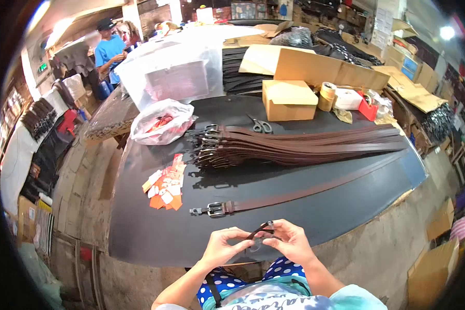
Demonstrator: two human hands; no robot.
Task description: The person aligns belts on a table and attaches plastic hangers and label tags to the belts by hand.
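Observation:
Both hands meet at the table's front edge around a small dark strap-like piece [261, 230]. My left hand [227, 247] pinches its left end, and my right hand [288, 241] holds its right end, fingers closed. Just beyond them, a single brown belt [294, 193] lies across the black table [139, 235], its metal buckle [216, 208] at the left. Behind it is a thick pile of brown belts [294, 147] with buckles at the left. Orange and white tags [166, 187] are heaped left of the belts.
Scissors [261, 125], a plastic bag [161, 122], a cardboard box [289, 101], tape rolls [326, 96] and a red tape dispenser [367, 107] stand farther back. A clear plastic bin [175, 77] is behind the bag. A person in blue [109, 50] stands at the back left.

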